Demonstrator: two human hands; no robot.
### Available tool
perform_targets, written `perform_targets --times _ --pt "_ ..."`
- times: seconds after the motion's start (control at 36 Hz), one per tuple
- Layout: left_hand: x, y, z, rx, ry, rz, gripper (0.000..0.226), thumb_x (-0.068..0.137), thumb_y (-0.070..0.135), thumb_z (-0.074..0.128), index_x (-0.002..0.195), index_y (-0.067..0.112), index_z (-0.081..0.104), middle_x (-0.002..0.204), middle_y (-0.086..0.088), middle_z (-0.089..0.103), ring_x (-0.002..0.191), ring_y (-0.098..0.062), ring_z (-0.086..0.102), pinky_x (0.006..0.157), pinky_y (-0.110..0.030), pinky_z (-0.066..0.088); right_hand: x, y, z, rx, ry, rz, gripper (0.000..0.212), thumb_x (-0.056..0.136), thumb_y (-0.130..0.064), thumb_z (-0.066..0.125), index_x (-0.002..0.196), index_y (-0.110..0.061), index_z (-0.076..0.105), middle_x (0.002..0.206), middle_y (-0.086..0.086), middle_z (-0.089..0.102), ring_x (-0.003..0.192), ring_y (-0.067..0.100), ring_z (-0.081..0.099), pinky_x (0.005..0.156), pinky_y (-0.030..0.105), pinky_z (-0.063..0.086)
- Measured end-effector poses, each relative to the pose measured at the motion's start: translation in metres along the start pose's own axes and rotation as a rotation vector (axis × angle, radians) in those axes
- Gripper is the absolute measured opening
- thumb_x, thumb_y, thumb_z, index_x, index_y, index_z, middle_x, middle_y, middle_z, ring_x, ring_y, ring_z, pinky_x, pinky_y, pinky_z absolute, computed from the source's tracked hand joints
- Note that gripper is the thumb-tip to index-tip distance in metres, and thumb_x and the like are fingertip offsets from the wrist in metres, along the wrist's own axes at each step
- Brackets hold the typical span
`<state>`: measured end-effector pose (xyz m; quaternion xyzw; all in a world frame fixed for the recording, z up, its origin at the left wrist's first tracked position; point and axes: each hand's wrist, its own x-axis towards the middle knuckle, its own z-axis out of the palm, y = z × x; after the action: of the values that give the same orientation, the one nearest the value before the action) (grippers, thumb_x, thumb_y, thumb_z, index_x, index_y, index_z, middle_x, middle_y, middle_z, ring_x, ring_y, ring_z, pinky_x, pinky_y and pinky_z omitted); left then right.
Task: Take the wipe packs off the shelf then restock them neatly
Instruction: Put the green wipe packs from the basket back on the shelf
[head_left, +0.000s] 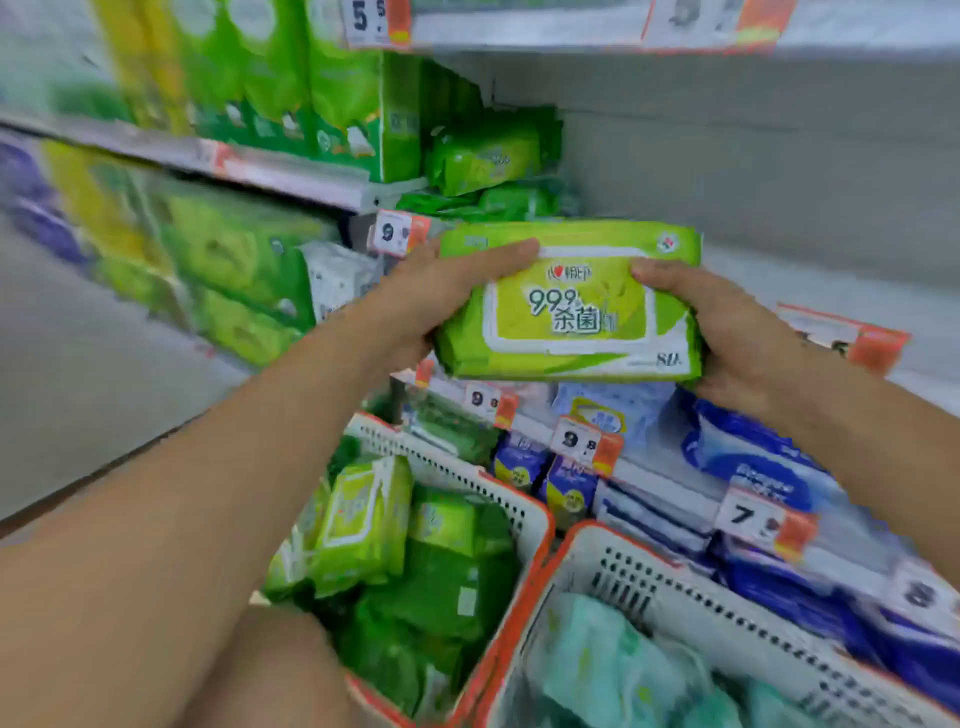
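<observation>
Store shelf (779, 171) behind; left hand (441, 296), right hand (727, 332) fingers curled, gripping green wipe pack (569, 306) ends.

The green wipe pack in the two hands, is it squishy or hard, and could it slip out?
Probably squishy: the green wipe pack is a soft pouch with rounded corners. Its wrapper looks glossy, so it may be a bit slippery. The left hand and right hand both grip its ends, so it should stay put.
</observation>
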<state>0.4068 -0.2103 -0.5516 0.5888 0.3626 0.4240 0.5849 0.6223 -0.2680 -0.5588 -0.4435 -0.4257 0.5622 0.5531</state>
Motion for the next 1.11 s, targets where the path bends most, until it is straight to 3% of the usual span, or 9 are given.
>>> perform_targets --times 0.22,0.33,0.39,0.44,0.58,0.69,0.81,0.94,1.11 --pt "-0.046 -0.017 -0.083 0.277 0.057 0.091 0.052 0.067 0.032 0.084 0.115 0.037 0.064 0.115 -0.001 0.071 0.096 -0.025 0.073 0.081 -0.041 0.060 0.014 0.058 0.059 -0.252 -0.029 -0.162 0.041 0.073 -0.036 0.077 0.110 -0.024 0.063 0.097 -0.008 0.077 0.088 0.009 0.074 0.083 0.030 0.060" --pt "-0.055 -0.063 -0.118 0.991 -0.196 -0.300 0.074 0.076 0.052 0.077 0.141 0.044 0.045 0.148 0.007 0.046 0.126 -0.014 0.052 0.106 -0.027 0.041 0.027 0.117 0.051 -0.716 -0.118 0.065 0.075 0.078 -0.044 0.082 0.140 -0.027 0.043 0.128 -0.007 0.061 0.105 0.013 0.067 0.091 0.033 0.057" --pt "-0.058 -0.088 -0.126 1.276 -0.538 -0.605 0.066 0.090 0.047 0.066 0.148 0.031 0.040 0.153 0.003 0.042 0.123 -0.014 0.051 0.099 -0.023 0.043 0.033 0.141 0.040 -0.847 -0.207 0.302 0.079 0.085 -0.039 0.078 0.148 -0.022 0.034 0.132 0.001 0.053 0.096 0.020 0.065 0.078 0.036 0.058" --pt "-0.054 -0.104 -0.123 1.227 -0.607 -0.724 0.054 0.093 0.041 0.065 0.142 0.024 0.050 0.142 -0.004 0.054 0.102 -0.014 0.057 0.078 -0.021 0.050 0.040 0.155 0.030 -0.943 -0.223 0.340 0.064 0.090 -0.037 0.072 0.144 -0.017 0.043 0.128 0.006 0.056 0.088 0.020 0.063 0.077 0.041 0.059" --pt "0.012 -0.072 -0.101 1.140 0.045 0.049 0.036 0.090 0.042 0.068 0.121 0.026 0.060 0.116 0.009 0.060 0.100 -0.012 0.062 0.083 -0.023 0.050 0.059 0.100 0.027 -1.152 -0.057 -0.247 0.027 0.088 -0.035 0.071 0.114 -0.030 0.064 0.112 -0.014 0.065 0.094 0.004 0.062 0.085 0.023 0.048" --pt "0.087 -0.021 -0.077 1.090 0.175 0.373 0.042 0.087 0.051 0.067 0.122 0.027 0.060 0.119 0.006 0.062 0.106 -0.015 0.059 0.089 -0.031 0.048 0.096 0.019 0.034 -1.218 0.188 -0.660 0.012 0.082 -0.032 0.072 0.093 -0.027 0.068 0.090 -0.013 0.068 0.084 0.004 0.061 0.076 0.027 0.051" --pt "0.167 0.009 -0.075 1.264 0.186 0.246 0.073 0.086 0.065 0.059 0.142 0.019 0.047 0.148 -0.006 0.046 0.133 -0.027 0.046 0.109 -0.040 0.040 0.171 -0.032 0.037 -1.286 0.246 -0.615 0.032 0.080 -0.024 0.077 0.109 -0.016 0.067 0.103 -0.001 0.067 0.095 0.017 0.061 0.087 0.031 0.049" --pt "0.224 -0.026 -0.081 1.490 -0.040 0.032 0.080 0.087 0.074 0.045 0.149 0.023 0.039 0.143 -0.007 0.052 0.128 -0.030 0.050 0.104 -0.037 0.043 0.289 -0.052 0.021 -1.030 0.359 -0.283 0.077 0.065 -0.025 0.080 0.136 -0.015 0.050 0.118 0.004 0.060 0.105 0.024 0.062 0.084 0.034 0.054" --pt "0.247 -0.031 -0.098 1.531 -0.058 0.123 0.091 0.071 0.087 0.049 0.147 0.038 0.042 0.143 -0.004 0.053 0.129 -0.029 0.049 0.105 -0.039 0.044 0.368 -0.059 0.009 -1.886 0.271 -0.550 0.101 0.073 -0.038 0.082 0.155 -0.032 0.022 0.153 0.009 0.030 0.136 0.036 0.035 0.105 0.048 0.044"
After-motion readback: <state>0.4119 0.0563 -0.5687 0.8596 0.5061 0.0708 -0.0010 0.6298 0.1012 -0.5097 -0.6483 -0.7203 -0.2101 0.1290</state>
